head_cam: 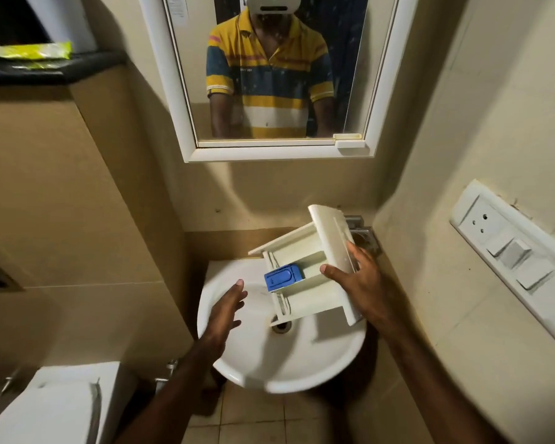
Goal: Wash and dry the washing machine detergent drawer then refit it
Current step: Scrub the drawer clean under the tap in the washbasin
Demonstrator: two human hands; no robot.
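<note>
White moulded plastic, ribbed and divided into compartments: that is the detergent drawer (305, 274), and I have it tilted over the back right part of the round white ceramic basin (253, 363). Its flat front panel stands up towards the right wall, and its open end dips towards the metal drain (281, 325). A glossy blue plastic softener cap (282, 277) sits in the middle compartment.

My right hand (354, 280) grips the drawer at its front panel, thumb across the inner face and the other fingers wrapped behind, so it carries the whole weight. My left hand (226, 310) is loose, fingers nearly straight, holding nothing; it hovers above the left side of the bowl, clear of the drawer.

I judge the washing has barely begun: I see no running water, and I cannot tell whether the plastic is wet. To do this well I should bring my left hand under the ribbed side wall to steady it, keep the open end low so rinse water runs to the drain, and lift off the blue cap, since residue likely hides beneath it. Smooth plastic will turn slippery once wet, so the grip wants to be firm.

A metal fitting (362, 235) shows behind the panel at the wall. Above hangs a white-framed mirror (186, 123); a white switch plate (510, 254) sits on the right wall.
</note>
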